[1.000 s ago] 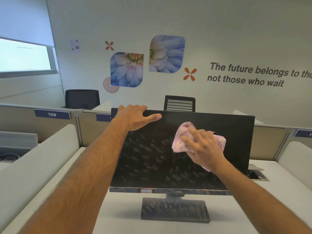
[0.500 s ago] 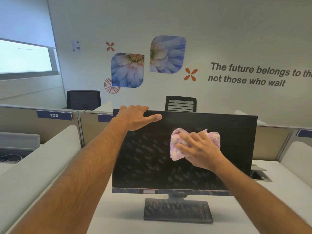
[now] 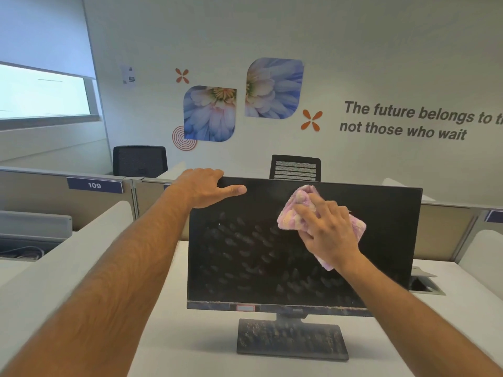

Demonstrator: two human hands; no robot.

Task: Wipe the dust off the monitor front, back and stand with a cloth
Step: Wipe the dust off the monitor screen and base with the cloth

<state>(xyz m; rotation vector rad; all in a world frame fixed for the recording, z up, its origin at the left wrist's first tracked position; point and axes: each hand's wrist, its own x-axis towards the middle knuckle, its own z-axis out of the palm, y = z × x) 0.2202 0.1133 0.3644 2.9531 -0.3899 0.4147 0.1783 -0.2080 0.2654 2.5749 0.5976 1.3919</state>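
Pink and fluffy, the cloth (image 3: 321, 213) is bunched under your right fingers (image 3: 313, 210), which press it flat against the upper right of the monitor (image 3: 245, 254) screen; your right hand (image 3: 329, 235) grasps it loosely, palm toward the glass. Your left hand (image 3: 204, 186) hooks over the top left edge, fingers curled behind, thumb lying along the front. Dusty smudges speckle the dark screen below and left of the cloth. The stand (image 3: 292, 338) is dusty too, resting on the white bench (image 3: 177, 349). Two chairs (image 3: 295, 167) stand behind the partitions.
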